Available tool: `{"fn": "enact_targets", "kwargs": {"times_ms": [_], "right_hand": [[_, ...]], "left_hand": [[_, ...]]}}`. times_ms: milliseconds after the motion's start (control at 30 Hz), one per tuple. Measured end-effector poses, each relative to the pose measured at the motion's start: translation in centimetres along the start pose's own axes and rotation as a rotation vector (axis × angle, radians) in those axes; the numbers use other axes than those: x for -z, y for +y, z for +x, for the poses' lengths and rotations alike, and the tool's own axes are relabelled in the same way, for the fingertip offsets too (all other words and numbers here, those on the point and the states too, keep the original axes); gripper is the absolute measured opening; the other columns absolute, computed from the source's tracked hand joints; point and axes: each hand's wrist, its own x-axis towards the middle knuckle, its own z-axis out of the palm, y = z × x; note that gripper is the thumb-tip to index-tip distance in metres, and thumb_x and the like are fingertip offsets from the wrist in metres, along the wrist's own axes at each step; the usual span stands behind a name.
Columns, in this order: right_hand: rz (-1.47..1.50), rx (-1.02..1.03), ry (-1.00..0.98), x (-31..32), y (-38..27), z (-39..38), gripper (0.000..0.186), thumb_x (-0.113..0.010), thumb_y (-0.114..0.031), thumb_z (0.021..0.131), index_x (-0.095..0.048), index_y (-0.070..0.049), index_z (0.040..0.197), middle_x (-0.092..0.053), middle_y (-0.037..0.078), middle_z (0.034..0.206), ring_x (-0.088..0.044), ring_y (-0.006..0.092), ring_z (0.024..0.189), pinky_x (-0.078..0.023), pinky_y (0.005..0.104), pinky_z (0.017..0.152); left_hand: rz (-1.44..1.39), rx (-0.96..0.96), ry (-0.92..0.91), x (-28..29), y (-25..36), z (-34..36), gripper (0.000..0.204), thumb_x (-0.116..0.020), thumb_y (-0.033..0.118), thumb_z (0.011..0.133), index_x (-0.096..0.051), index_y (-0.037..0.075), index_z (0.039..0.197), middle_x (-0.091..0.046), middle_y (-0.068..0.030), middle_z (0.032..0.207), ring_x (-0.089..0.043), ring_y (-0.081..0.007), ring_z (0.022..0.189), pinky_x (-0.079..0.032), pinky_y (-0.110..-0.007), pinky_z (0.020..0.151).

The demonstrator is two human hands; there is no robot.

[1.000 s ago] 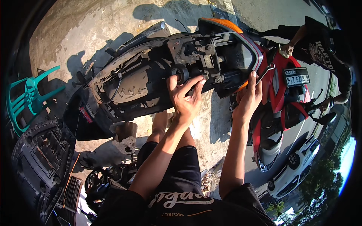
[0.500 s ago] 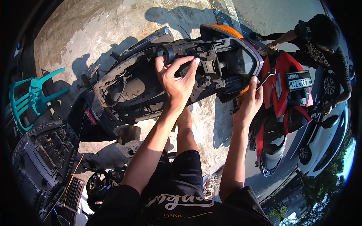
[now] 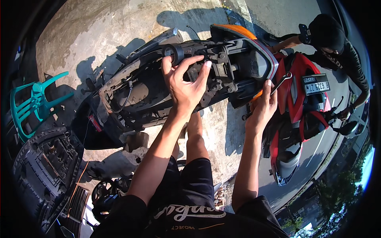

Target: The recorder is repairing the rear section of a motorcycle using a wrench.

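Observation:
A partly stripped motorbike body [image 3: 135, 91] lies across the view, with exposed frame parts and an orange lamp lens [image 3: 234, 29]. My left hand [image 3: 184, 83] holds a black ring [image 3: 178, 53] at its fingertips, over the middle of the frame, with the thumb pointing up beside a mounting bracket [image 3: 222, 67]. My right hand [image 3: 262, 105] grips a metal wrench [image 3: 282, 79] at the right side of the bike's end housing [image 3: 260, 65]; the wrench's ring end sticks up past the fingers.
A co-worker [image 3: 329, 35] bends over a red scooter [image 3: 293, 99] on the right, beside the road [image 3: 299, 166]. At left are a teal plastic chair [image 3: 37, 103] and a large black panel [image 3: 43, 170]. A concrete block [image 3: 135, 141] sits below the bike.
My left hand and the black ring have moved up and left along the frame since a second ago. The co-worker's head has come lower. My right hand still holds the wrench.

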Motion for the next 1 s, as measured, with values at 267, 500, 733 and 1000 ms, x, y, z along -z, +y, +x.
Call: {"fn": "enact_targets", "kwargs": {"times_ms": [267,500,733,1000], "right_hand": [[0.02,0.079,-0.012,0.3,0.7,0.6,0.04,-0.068,-0.037,0.097,-0.064,-0.002,0.115,-0.057,-0.005,0.079,-0.032,0.0004,0.056,-0.019,0.0213,0.048],[-0.009,-0.064,-0.012,0.3,-0.5,-0.2,0.041,-0.072,-0.033,0.095,-0.064,0.001,0.116,-0.061,-0.001,0.09,-0.05,0.0038,0.077,-0.039,0.0187,0.068],[-0.066,0.13,-0.067,0.4,0.1,0.3,0.045,-0.075,-0.025,0.092,-0.062,0.004,0.123,-0.065,0.005,0.105,-0.057,0.0106,0.094,-0.044,0.0234,0.088],[-0.115,0.096,-0.081,0.6,-0.5,0.2,0.042,-0.075,-0.024,0.092,-0.063,0.004,0.121,-0.067,0.005,0.103,-0.058,0.0099,0.092,-0.044,0.0231,0.086]], "left_hand": [[-0.017,-0.052,-0.045,-1.2,-1.8,-0.5,0.017,-0.082,0.016,0.079,-0.08,0.015,0.097,-0.054,-0.0085,0.093,-0.053,-0.024,0.085,-0.045,-0.033,0.068],[-0.056,-0.052,-0.047,-0.4,-1.6,-0.3,0.022,-0.08,0.011,0.079,-0.079,0.014,0.101,-0.055,-0.0087,0.092,-0.054,-0.023,0.085,-0.046,-0.032,0.068],[-0.014,-0.029,-0.043,-0.3,-1.3,-0.3,0.02,-0.083,0.009,0.076,-0.079,0.012,0.095,-0.054,-0.0076,0.09,-0.054,-0.0208,0.082,-0.044,-0.03,0.065],[-0.082,-0.007,-0.06,-0.9,-2.1,-0.6,0.021,-0.081,0.008,0.079,-0.08,0.015,0.099,-0.051,-0.007,0.089,-0.05,-0.0206,0.083,-0.042,-0.029,0.062]]}}
